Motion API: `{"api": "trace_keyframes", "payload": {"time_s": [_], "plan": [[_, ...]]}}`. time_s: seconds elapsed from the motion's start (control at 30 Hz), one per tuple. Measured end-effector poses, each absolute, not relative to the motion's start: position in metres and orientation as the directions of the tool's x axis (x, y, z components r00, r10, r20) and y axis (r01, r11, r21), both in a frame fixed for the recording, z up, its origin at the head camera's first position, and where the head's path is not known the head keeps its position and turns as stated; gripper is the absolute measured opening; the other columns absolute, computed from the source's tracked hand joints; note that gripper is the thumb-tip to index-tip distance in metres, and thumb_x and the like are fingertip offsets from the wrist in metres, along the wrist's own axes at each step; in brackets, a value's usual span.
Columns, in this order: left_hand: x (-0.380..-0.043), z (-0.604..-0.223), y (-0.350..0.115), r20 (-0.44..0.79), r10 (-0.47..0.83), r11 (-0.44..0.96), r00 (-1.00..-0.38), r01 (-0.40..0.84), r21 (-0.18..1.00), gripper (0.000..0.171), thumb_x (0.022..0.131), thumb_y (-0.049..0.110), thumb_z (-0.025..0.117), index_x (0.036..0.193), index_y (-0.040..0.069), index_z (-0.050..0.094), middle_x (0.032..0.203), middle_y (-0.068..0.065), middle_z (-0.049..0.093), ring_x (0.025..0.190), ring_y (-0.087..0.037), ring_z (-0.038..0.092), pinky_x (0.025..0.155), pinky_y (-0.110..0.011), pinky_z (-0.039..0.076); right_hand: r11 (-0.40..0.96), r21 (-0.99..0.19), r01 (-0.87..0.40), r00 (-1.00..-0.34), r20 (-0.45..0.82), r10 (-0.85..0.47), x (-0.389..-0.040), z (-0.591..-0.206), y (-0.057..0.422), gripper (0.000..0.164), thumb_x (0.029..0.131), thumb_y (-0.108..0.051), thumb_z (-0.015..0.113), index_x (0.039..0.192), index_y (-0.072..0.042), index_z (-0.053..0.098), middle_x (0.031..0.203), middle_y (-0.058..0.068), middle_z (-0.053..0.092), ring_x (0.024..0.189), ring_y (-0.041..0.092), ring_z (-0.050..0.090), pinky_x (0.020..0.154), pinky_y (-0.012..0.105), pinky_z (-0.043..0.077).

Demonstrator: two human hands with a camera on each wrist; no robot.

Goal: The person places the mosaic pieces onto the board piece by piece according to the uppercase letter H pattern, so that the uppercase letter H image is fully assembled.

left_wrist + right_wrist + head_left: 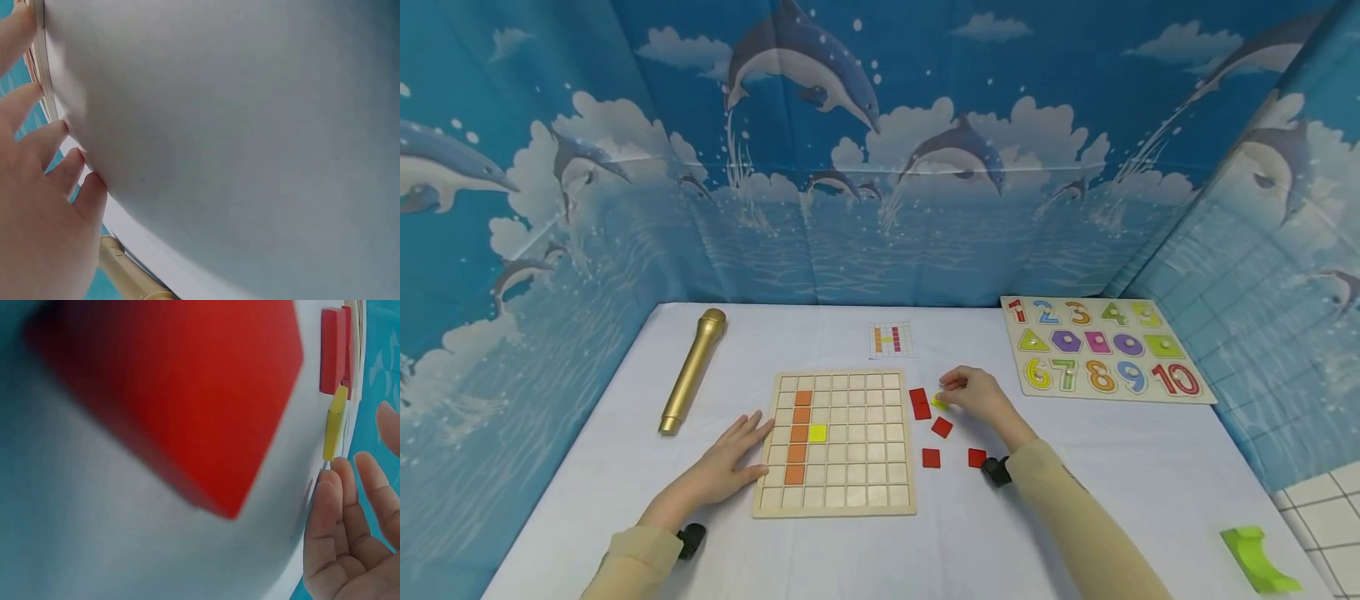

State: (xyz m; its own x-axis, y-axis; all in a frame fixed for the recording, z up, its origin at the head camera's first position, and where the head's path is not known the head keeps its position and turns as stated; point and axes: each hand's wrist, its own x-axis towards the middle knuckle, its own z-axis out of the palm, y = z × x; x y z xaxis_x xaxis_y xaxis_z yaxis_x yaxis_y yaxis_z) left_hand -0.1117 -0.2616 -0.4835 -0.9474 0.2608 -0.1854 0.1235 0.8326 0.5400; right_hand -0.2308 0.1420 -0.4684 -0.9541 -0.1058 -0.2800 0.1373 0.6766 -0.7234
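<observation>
A wooden grid board (859, 510) lies in the middle of the table. One column of it holds several orange tiles (797, 433), with a yellow tile (817, 433) beside the middle one. My left hand (730, 462) rests at the board's left edge, fingers spread, fingertips and thumb at the rim. To the right of the board, my right hand (976, 393) is over a loose yellow tile (334, 428). In the right wrist view its fingertips are right by that tile, and the thumb stands apart. Several red tiles (931, 458) lie around there, one large and close in that view.
Behind the board lies a small pattern card (892, 340) printed with coloured squares. A gold microphone (694, 371) is at the left. A number-and-shape puzzle board (1105, 346) lies at the back right, and a green curved block (1257, 560) at the front right. Dolphin-print curtains (880, 233) enclose the table.
</observation>
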Motion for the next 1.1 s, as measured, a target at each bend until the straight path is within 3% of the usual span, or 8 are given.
{"api": "trace_keyframes", "payload": {"time_s": [0.27,0.67,1.1], "plan": [[-0.111,-0.483,-0.262,-0.185,0.264,0.83,-0.947,0.125,0.543,0.072,0.092,0.029,0.068,0.153,0.011,0.035,0.163,-0.021,0.019,0.149,-0.047,0.011,0.116,-0.068,0.019,0.725,-0.672,0.152,-0.942,-0.321,-0.101,-0.232,-0.471,0.136,0.029,0.086,-0.018,0.076,0.111,-0.007,0.066,0.1,0.008,0.062,0.093,0.022,0.055,0.081,0.03,0.05],[-0.113,-0.484,-0.262,-0.191,0.26,0.836,-0.946,0.122,0.536,0.072,0.092,0.03,0.068,0.153,0.011,0.035,0.163,-0.021,0.019,0.15,-0.047,0.011,0.116,-0.067,0.019,0.766,-0.621,0.166,-0.937,-0.34,-0.073,-0.232,-0.474,0.132,0.023,0.083,-0.014,0.078,0.1,-0.008,0.064,0.091,0.007,0.059,0.088,0.02,0.054,0.074,0.027,0.049],[-0.113,-0.487,-0.263,-0.185,0.259,0.835,-0.948,0.123,0.537,0.072,0.093,0.03,0.067,0.154,0.011,0.035,0.163,-0.021,0.019,0.15,-0.046,0.011,0.116,-0.067,0.02,0.696,-0.7,0.161,-0.945,-0.313,-0.096,-0.224,-0.466,0.131,0.026,0.085,-0.017,0.078,0.1,-0.008,0.059,0.087,0.007,0.058,0.078,0.019,0.057,0.065,0.023,0.048]]}}
